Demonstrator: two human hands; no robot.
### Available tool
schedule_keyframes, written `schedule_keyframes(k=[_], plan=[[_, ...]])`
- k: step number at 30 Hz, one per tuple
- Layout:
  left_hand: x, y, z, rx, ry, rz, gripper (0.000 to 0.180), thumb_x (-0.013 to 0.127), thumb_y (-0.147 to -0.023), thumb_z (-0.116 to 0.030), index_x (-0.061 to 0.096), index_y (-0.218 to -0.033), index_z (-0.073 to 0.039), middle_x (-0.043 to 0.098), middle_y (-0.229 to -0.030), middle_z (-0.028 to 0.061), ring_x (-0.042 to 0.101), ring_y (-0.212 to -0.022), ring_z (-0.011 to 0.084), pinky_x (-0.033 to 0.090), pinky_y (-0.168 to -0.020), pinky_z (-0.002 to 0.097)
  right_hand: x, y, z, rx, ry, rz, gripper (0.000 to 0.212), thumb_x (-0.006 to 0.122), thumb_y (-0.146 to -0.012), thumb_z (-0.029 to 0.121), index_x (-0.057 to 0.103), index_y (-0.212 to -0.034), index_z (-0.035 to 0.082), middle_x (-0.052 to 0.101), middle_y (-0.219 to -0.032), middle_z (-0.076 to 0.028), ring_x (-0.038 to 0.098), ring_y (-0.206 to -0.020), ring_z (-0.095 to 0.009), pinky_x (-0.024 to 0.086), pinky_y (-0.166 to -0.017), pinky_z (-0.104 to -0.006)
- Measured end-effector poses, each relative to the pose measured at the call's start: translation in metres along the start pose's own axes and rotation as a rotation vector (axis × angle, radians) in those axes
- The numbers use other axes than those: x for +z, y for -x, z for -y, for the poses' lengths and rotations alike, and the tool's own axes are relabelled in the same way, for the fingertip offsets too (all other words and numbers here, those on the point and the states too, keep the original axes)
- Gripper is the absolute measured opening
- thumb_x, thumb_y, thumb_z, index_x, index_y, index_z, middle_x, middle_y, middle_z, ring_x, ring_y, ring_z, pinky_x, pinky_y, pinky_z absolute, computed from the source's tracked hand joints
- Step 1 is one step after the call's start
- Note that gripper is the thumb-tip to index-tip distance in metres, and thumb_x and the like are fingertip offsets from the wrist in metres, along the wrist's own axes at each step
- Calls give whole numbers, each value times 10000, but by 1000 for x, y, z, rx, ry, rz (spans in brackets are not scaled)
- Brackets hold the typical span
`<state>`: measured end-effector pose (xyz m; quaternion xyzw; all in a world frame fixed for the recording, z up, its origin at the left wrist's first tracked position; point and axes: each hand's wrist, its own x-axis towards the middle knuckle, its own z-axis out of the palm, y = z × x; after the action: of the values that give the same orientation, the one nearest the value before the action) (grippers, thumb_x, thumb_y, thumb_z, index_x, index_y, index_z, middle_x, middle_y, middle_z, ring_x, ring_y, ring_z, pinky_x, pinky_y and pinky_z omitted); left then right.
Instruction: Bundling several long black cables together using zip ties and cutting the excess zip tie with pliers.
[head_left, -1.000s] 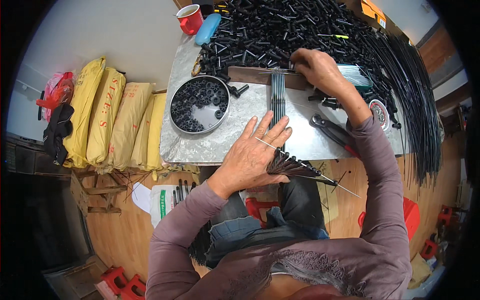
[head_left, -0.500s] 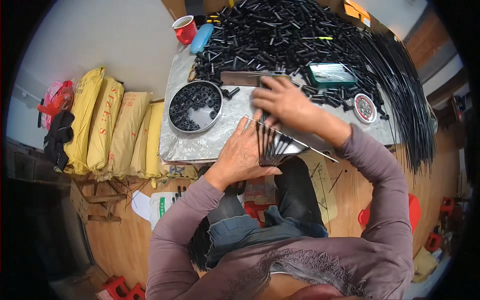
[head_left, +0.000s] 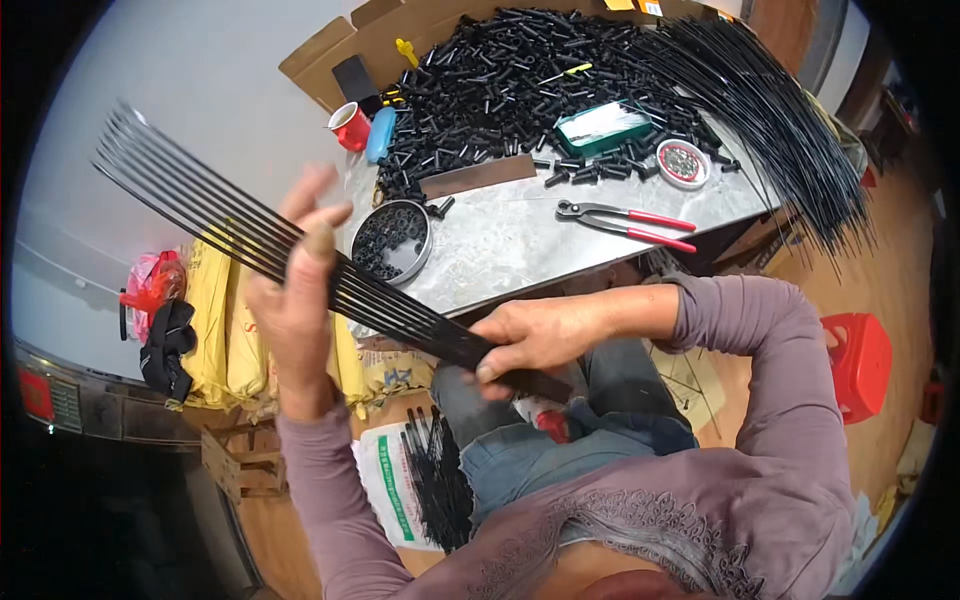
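Note:
A fanned bundle of thin black rods slants from above my lap up to the left, past the table's left side. My right hand is closed round its lower end, thumb on top, with a flat dark end showing below the fingers. Farther up, my left hand is round the middle of the rods; its thumb crosses in front and its slightly blurred fingers reach behind. The rods spread apart toward their far tips. Red-handled pincers lie on the grey tabletop, away from both hands.
A large heap of short black tubes covers the back of the table. Near it are a round tin of small black parts, a green box, a red mug and long black rods. Yellow sacks stand left.
Both hands have come off the tabletop toward me. The rod bundle, earlier seen nearly end-on between them, now stretches to the upper left. The pincers have come into sight, and the view has shifted.

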<state>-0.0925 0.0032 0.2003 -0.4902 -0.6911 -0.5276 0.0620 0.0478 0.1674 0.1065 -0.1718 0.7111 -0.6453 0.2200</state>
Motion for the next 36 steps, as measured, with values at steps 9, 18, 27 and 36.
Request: schedule_keyframes(k=[9,18,27,36], plan=[[49,126,-15,364,-568,518,487,751,-690,-374,644,-1037,-51,660,-894,93,628,-799,256,471,-741,350,19,42,-111,495,-316,289,185,558,-923,107,576,-1048,-28,667,-797,-69,628,-704,-132,520,-673,-281],[117,224,44,-1242,681,1385,307,592,-921,-223,587,-1045,57,618,-696,71,592,-562,116,485,-505,253,53,11,-120,611,119,832,240,608,-883,168,616,-998,-43,684,-843,-113,636,-723,-178,504,-652,-317],[88,166,40,-1249,897,1005,274,647,-887,-253,599,-998,-7,628,-754,79,642,-634,176,527,-536,268,47,60,-24,45,-271,212,385,706,-844,243,634,-1046,-77,688,-946,-100,630,-925,-193,508,-828,-322],[116,65,40,-647,891,499,258,572,-940,-290,596,-958,-34,612,-747,35,627,-698,164,529,-682,297,49,22,-166,72,91,-343,654,702,-811,381,492,-1300,0,606,-1191,-198,567,-1118,-273,449,-933,-355]])
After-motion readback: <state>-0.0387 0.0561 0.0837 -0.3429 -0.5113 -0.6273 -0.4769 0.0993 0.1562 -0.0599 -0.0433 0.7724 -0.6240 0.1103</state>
